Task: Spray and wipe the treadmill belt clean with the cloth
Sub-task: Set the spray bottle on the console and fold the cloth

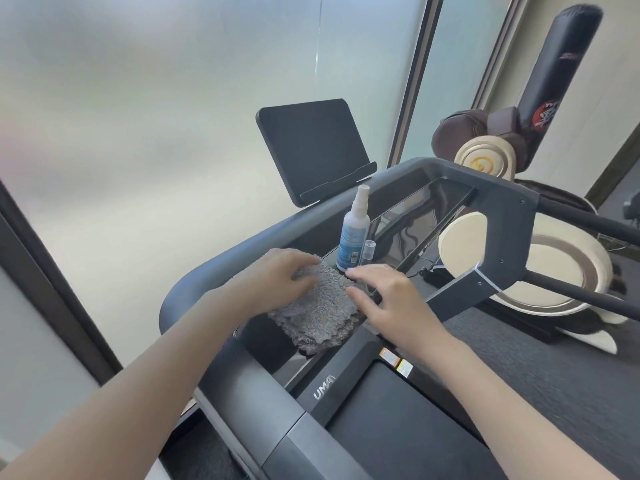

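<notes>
While a grey shaggy cloth (320, 306) lies on the treadmill console (398, 216), the left hand (277, 278) rests on its far left corner with fingers (304, 271) curled around the edge, gripping it. The right hand (391, 299) hovers at the cloth's right edge, fingers spread and holding nothing. A spray bottle (353, 233) stands upright just beyond the cloth, its clear cap (367, 251) beside it. The black treadmill belt (398, 427) lies below, near the right forearm.
</notes>
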